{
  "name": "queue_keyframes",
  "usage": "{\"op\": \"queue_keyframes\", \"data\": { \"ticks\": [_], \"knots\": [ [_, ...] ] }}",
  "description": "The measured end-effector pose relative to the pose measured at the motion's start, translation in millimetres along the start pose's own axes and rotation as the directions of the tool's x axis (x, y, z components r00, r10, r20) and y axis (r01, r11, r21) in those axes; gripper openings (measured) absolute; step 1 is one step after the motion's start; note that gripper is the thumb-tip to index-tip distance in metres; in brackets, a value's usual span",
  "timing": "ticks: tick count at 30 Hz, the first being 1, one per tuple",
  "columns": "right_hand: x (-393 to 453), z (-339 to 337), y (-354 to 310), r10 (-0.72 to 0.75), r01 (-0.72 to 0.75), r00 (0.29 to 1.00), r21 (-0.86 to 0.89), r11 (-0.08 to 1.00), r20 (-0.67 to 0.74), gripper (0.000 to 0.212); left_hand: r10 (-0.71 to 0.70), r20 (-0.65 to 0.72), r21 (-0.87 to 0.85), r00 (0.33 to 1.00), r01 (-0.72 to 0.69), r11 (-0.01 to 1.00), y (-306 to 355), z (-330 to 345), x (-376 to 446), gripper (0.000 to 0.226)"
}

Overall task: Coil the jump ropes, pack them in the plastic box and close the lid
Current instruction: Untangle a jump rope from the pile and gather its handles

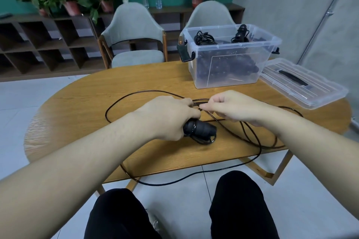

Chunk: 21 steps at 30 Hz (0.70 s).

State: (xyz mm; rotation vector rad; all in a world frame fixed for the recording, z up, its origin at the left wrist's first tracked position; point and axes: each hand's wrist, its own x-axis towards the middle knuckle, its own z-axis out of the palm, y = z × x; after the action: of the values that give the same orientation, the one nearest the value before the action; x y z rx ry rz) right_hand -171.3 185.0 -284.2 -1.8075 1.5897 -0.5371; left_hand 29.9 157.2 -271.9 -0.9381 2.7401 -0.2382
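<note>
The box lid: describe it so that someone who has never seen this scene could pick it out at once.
Start at the oval wooden table, then go to the clear plastic box with black ropes inside at its far right. The lid lies flat just right of that box, at the table's edge. It alone is a shallow ribbed clear panel with a black handle on top.

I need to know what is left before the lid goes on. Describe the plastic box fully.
The plastic box is clear, rectangular and open-topped, standing upright on the far right of the wooden table. Black latches hang at both ends. Coiled black jump ropes already lie inside. Its lid lies flat beside it, to the right. No hand touches it.
</note>
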Motion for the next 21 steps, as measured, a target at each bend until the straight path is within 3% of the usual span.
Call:
{"op": "queue_keyframes", "data": {
  "ticks": [3, 6, 10, 12, 15, 18, 19, 21],
  "knots": [
    [1.1, 0.2, -10.0, 0.020, -0.017, 0.998, 0.057, 0.998, -0.055, 0.041, -0.138, -0.089, 0.012, 0.986, 0.140, 0.990, 4.7, -0.2, 1.5, 0.031],
    [-1.9, 2.6, -16.7, 0.021, -0.007, 0.996, 0.152, 0.988, -0.090, 0.042, -0.359, -0.083, -0.284, 0.930, 0.323, 0.903, -5.0, 7.1, 7.6, 0.040],
    [-7.7, 15.5, -25.5, -0.072, 0.079, 0.989, 0.048, 0.996, -0.133, 0.041, -0.464, -0.097, -0.536, 0.880, 0.347, 0.770, -14.8, 9.7, 13.2, 0.063],
    [-9.2, 24.2, -26.3, -0.113, 0.120, 0.984, 0.040, 0.992, -0.138, 0.041, -0.477, -0.065, -0.648, 0.876, 0.326, 0.688, -20.3, 7.2, 17.1, 0.060],
    [-13.1, 36.0, -23.0, -0.169, 0.169, 0.981, -0.008, 0.986, -0.092, 0.040, -0.531, -0.015, -0.900, 0.847, 0.220, 0.376, -30.6, 6.2, 18.6, 0.041],
    [-14.0, 39.4, -8.6, -0.211, 0.208, 0.976, -0.071, 0.976, -0.049, 0.042, -0.459, 0.128, -0.985, 0.879, 0.059, -0.163, -33.8, 10.5, 12.0, 0.042],
    [-13.8, 39.0, -2.5, -0.211, 0.208, 0.977, -0.079, 0.975, -0.039, 0.044, -0.419, 0.143, -0.957, 0.897, 0.018, -0.290, -34.6, 13.2, 10.5, 0.049],
    [-13.4, 39.6, 8.6, -0.213, 0.211, 0.977, -0.083, 0.974, -0.023, 0.048, -0.348, 0.108, -0.928, 0.931, -0.031, -0.371, -35.6, 17.3, 8.7, 0.063]
  ]
}}
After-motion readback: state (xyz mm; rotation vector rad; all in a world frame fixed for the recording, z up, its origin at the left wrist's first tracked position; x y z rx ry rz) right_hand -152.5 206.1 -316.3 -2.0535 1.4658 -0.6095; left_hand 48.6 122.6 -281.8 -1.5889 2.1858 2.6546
